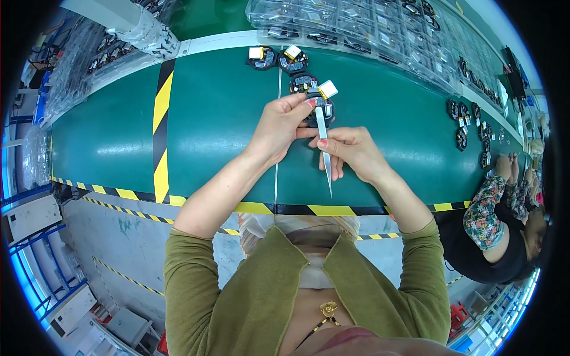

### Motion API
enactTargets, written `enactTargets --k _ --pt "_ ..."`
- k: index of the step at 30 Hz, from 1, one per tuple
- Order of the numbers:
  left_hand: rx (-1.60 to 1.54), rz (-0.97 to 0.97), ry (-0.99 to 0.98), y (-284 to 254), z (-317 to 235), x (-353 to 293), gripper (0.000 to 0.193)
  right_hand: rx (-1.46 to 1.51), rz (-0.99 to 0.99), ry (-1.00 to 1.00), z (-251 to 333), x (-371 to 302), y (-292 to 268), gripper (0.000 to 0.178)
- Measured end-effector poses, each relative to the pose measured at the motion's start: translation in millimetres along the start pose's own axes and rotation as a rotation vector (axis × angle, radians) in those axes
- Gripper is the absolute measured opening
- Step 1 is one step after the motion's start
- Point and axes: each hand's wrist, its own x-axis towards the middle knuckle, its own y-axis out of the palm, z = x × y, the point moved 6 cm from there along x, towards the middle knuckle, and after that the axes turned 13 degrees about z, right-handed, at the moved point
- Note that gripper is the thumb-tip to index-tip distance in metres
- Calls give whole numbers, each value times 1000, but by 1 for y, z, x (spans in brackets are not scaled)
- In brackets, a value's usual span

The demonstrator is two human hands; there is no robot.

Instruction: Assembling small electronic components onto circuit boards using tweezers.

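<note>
My left hand (276,127) is closed on a round black electronic assembly (329,110), thumb pressed on its top. A small white square battery (328,89) with a yellow edge sticks out from its far side. In my right hand (354,150) is a pair of silver tweezers (325,139), gripped between thumb and fingers. The sharp tips point back toward me, while the broad end rests at the assembly. Just beyond my left fingers lies another round assembly (303,82). Two more, one at left (261,58) and one beside it (293,61), carry white batteries.
Clear plastic trays (356,24) full of assemblies line the far side of the green table (225,107). More assemblies (461,121) lie at right, near a co-worker's floral sleeve (485,216). A white post (139,32) rises at far left. Striped tape (161,130) crosses the table.
</note>
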Motion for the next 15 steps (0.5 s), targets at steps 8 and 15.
enactTargets --k 8,15 --pt "-139 64 7 3 2 -2 28 -23 -59 27 -3 2 -2 18" --pt "6 -18 62 -4 -6 -2 29 -361 -191 3 10 -2 -17 17"
